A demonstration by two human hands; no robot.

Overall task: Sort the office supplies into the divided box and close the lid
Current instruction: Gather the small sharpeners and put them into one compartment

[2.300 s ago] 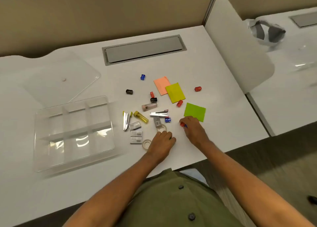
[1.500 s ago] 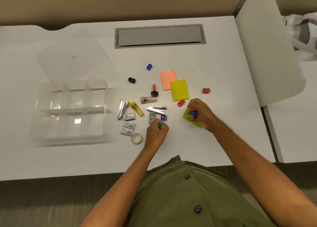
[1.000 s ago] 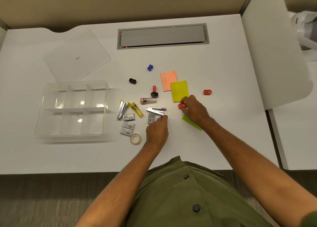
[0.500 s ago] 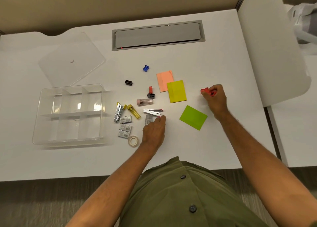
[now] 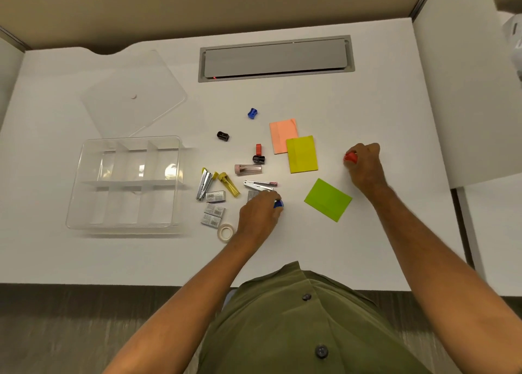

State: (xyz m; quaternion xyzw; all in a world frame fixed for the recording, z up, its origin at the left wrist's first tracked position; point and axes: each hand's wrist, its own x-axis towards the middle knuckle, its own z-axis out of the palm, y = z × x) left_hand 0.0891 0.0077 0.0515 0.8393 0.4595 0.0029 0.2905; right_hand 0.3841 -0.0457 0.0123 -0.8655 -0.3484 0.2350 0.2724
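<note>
Head view: three sticky pads (image 5: 302,154), three staple boxes (image 5: 215,196).

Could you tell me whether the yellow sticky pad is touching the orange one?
Touching: the head view shows the yellow sticky pad overlapping the orange pad's lower right corner.

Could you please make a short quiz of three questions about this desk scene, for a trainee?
1. True or false: the divided box already holds some supplies.
2. Which note lies nearest the right hand? A) orange note B) yellow note C) green note
3. Fill in: the left hand closes on a small ___ item.

Key:
1. False. Every compartment looks empty, and the lid lies on the desk behind the box.
2. C
3. blue
</note>
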